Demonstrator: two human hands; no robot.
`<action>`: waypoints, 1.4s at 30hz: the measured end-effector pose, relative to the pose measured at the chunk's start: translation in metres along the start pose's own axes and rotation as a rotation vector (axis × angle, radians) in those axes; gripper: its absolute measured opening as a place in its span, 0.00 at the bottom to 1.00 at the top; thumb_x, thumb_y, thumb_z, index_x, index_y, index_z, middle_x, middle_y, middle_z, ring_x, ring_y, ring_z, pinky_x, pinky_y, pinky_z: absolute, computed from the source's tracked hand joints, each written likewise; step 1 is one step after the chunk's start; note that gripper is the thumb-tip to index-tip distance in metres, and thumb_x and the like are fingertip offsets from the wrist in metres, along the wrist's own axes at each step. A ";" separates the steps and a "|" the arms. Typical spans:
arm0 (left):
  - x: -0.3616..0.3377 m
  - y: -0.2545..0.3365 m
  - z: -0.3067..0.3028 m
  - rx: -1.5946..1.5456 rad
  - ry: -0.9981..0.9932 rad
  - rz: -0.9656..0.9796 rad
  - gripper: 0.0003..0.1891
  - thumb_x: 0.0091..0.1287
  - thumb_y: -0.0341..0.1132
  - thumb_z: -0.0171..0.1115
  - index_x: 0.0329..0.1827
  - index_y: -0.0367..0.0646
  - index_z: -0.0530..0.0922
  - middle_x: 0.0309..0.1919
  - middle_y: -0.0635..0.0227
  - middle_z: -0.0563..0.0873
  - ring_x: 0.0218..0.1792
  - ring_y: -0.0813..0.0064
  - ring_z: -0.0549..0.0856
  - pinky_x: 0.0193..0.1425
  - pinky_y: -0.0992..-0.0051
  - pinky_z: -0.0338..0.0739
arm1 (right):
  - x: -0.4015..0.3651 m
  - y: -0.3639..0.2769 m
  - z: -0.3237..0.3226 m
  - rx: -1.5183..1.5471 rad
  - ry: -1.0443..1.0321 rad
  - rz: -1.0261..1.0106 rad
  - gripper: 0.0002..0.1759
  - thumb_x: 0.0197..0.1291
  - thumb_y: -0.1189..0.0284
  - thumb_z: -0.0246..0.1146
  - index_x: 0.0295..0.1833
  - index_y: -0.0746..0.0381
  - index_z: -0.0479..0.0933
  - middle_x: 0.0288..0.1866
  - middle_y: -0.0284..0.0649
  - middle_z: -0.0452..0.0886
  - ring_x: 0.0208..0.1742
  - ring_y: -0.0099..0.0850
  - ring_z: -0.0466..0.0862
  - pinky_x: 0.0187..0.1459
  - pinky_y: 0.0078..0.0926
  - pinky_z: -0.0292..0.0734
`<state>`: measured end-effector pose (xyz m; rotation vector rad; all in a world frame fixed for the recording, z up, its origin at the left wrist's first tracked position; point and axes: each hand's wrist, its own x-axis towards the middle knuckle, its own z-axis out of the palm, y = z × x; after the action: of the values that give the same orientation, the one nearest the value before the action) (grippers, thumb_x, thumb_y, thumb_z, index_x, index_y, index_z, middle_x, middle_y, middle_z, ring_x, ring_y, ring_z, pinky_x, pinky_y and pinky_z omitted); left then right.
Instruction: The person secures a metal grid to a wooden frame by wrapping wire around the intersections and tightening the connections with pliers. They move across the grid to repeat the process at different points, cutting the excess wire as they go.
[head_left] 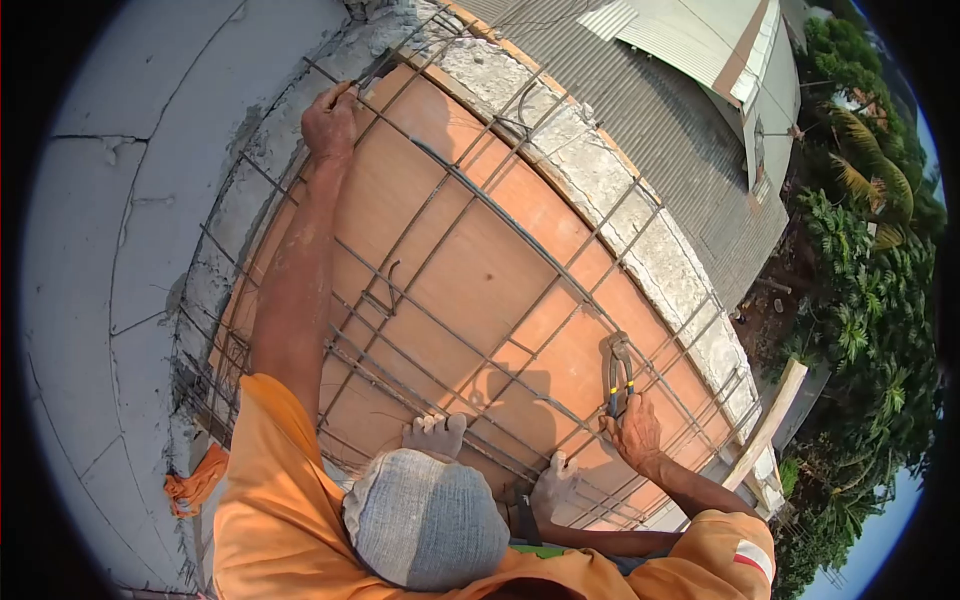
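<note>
My left hand (330,122) reaches to the upper left, fingers curled around a steel bar of the rebar grid close to the concrete edge. Low on the right, my right hand (635,432) grips the handles of a pair of end-cutting pincers (620,348). The pincers have dark handles with yellow marks, and their head points up and away over the rebar grid (520,236). Under the bars lies an orange-brown plywood sheet (480,275). A short hooked bar (388,290) rests within the grid.
Bare, dusty feet (552,488) stand among the bars beside grey denim (425,520). A grey block wall (90,250) rises on the left. Rough concrete (600,190) borders the right, above a corrugated roof (670,150). An orange cloth (197,482) and a timber piece (765,425) are nearby.
</note>
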<state>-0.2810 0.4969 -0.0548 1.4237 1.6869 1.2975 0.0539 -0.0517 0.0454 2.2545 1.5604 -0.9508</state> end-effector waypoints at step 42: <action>-0.014 0.014 -0.009 0.113 0.057 0.123 0.09 0.59 0.34 0.63 0.39 0.46 0.87 0.36 0.64 0.86 0.39 0.57 0.85 0.45 0.61 0.78 | 0.312 -0.344 -0.299 -0.817 0.396 -0.709 0.14 0.52 0.79 0.59 0.46 0.69 0.76 0.51 0.49 0.73 0.59 0.41 0.74 0.63 0.51 0.65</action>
<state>-0.2795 0.4805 -0.0409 1.5917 1.7586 1.3379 -0.0760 0.4780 0.1325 1.3569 2.4023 0.1067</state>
